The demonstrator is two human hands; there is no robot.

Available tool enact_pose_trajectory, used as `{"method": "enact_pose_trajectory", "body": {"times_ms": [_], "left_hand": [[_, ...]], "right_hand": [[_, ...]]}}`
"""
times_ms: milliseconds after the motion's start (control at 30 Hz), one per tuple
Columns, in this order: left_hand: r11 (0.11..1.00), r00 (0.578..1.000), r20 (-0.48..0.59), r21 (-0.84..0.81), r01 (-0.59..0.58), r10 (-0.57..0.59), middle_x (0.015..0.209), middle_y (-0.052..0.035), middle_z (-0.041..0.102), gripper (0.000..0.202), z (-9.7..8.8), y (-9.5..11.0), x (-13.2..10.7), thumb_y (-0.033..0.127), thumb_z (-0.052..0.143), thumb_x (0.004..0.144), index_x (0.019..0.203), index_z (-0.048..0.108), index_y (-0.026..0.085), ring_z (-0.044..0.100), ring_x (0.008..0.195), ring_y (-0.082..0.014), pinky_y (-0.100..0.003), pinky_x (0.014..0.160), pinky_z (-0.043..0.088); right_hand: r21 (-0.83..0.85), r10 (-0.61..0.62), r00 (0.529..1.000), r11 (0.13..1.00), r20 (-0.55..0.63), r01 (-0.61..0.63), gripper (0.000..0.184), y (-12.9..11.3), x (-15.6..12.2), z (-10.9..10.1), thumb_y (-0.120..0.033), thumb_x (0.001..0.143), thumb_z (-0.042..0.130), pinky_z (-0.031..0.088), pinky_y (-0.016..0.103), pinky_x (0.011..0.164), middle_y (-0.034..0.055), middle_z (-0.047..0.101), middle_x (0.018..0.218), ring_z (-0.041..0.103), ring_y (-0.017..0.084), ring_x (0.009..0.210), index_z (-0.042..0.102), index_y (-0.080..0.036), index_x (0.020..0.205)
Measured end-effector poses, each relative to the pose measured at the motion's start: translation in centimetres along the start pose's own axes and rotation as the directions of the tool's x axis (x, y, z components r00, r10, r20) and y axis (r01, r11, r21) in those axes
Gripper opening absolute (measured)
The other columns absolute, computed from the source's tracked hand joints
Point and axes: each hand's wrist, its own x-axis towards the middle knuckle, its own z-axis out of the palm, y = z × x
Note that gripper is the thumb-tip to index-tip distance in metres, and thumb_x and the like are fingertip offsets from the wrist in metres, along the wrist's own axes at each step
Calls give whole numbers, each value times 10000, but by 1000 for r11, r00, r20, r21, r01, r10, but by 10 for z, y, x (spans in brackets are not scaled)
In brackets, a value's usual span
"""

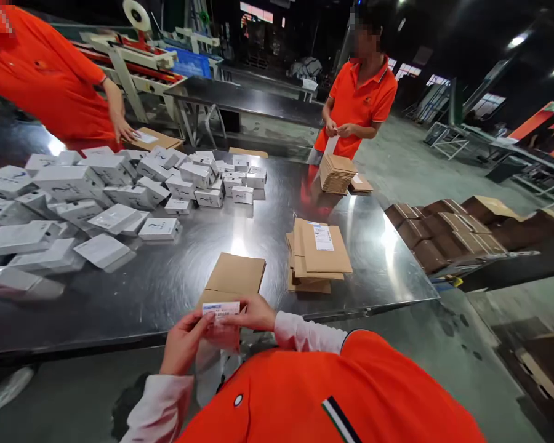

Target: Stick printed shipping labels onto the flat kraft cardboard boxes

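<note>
A printed shipping label (221,309) is held in front of my body, just over the near edge of the table. My left hand (183,340) pinches its left side between thumb and fingers. On its right side my right hand (255,312) grips it, thumb across the front. Right behind the label lies a flat brown cardboard box (237,273), partly hidden by the label and my hands. To the right, flattened cardboard boxes (325,249) sit in an uneven stack, the top one bearing a white label.
Many small white boxes (113,166) are heaped across the left of the metal table (268,231). A co-worker (357,104) stands opposite, near a cardboard stack (337,172). Another person's hand (124,127) rests on labelled cardboard. Brown cartons (447,227) stand beyond the right edge.
</note>
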Motion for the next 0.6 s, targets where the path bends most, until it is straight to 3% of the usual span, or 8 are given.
{"method": "enact_pose_trajectory", "body": {"times_ms": [100, 233, 367, 467, 600], "left_hand": [[1000, 999, 44, -13, 26, -25, 732, -79, 745, 680, 6, -7, -3, 698, 860, 326, 725, 745, 159, 680, 749, -262, -343, 750, 572], [999, 998, 60, 27, 19, -20, 735, -94, 746, 701, 9, -10, -6, 720, 855, 281, 684, 734, 159, 674, 753, -274, -347, 747, 571], [999, 992, 126, 30, -24, 20, 834, -103, 765, 703, 5, -17, -4, 724, 844, 373, 792, 741, 168, 696, 844, -301, -359, 783, 578], [998, 986, 156, 27, -59, 54, 853, -97, 763, 691, 0, -25, -1, 717, 833, 425, 840, 733, 174, 704, 877, -308, -358, 794, 579], [990, 987, 136, 105, -99, 84, 777, -102, 745, 657, -1, -30, -1, 738, 792, 460, 747, 722, 152, 690, 802, -288, -360, 789, 570]], "right_hand": [[53, 10, 999, 999, -49, -8, 423, -6, 0, -10, -446, 734, 806, 517, 246, 727, 38, 756, 922, 670, 151, 777, 780, -180, 1062], [-35, -5, 998, 999, -55, 3, 242, -5, -3, -11, -360, 798, 745, 527, 267, 753, 22, 775, 906, 700, 175, 808, 803, -216, 984], [-34, 24, 996, 999, -87, -28, 162, 2, -5, -4, -327, 799, 752, 543, 287, 740, -7, 783, 921, 720, 198, 838, 804, -273, 943], [-82, -5, 997, 997, -82, -2, 177, 0, -8, -2, -317, 833, 730, 537, 255, 755, 8, 786, 937, 724, 180, 854, 801, -231, 971], [-253, -66, 996, 966, -66, 47, 211, -16, -16, -2, -283, 855, 722, 509, 219, 780, 43, 785, 989, 720, 166, 895, 788, -175, 1024]]}}
